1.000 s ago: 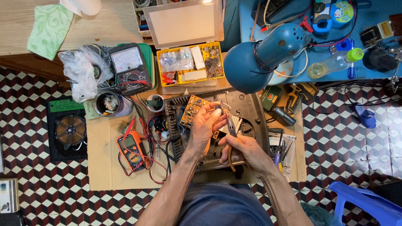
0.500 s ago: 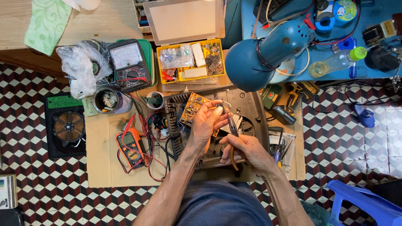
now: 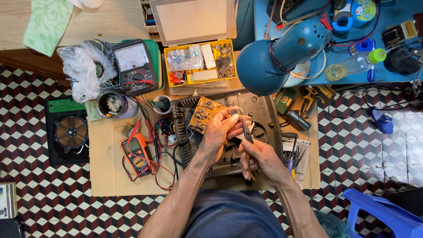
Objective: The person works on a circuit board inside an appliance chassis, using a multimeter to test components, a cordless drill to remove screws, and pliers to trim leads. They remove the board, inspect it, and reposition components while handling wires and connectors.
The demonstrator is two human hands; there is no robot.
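Left hand (image 3: 220, 130) pinching white wire (image 3: 234, 117) at circuit board (image 3: 203, 113) — right hand (image 3: 260, 156) clamped on pliers (image 3: 247, 132); best steadied, nipping close, gently.

A sheet of cardboard (image 3: 105, 176) lies on the checkered tile floor (image 3: 53, 207). On it sit an orange meter (image 3: 136, 154), a tin can (image 3: 115, 105) and a grey casing (image 3: 264, 110).

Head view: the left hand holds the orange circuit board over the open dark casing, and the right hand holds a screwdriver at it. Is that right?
Not quite. In the head view the right hand holds pliers, not a screwdriver, with the tips pointing up toward the left hand. The rest stands: the left hand holds the orange circuit board over the open dark casing.
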